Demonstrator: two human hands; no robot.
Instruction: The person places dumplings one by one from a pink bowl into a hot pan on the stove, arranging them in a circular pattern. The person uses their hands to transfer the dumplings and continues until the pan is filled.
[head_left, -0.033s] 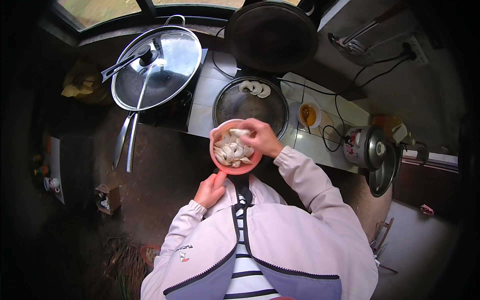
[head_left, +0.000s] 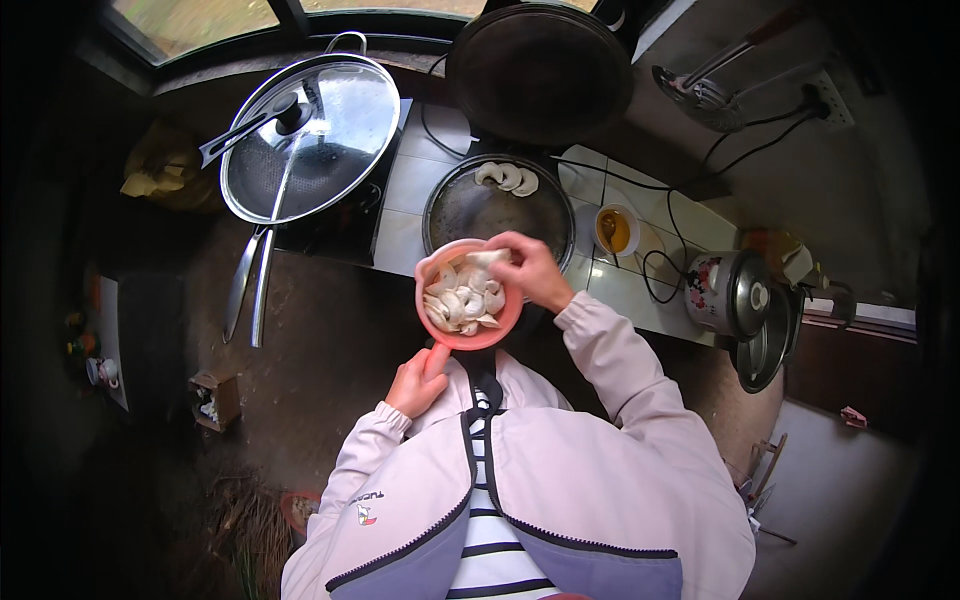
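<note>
The left hand (head_left: pixel 418 378) holds the round pink bowl (head_left: pixel 470 335) from below, near the front edge of the tiled counter (head_left: pixel 405 205). The right hand (head_left: pixel 527 270) pinches a pale dumpling (head_left: pixel 487 258) over the bowl. Three dumplings (head_left: pixel 506 178) lie in the dark round pan (head_left: pixel 497 215). A shiny glass lid (head_left: pixel 312 135) covers the wok

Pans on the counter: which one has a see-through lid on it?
The wok on the left, nearest the window, wears a glass lid with a black knob. The flat round pan beside it is uncovered, holding a few dumplings.
</note>
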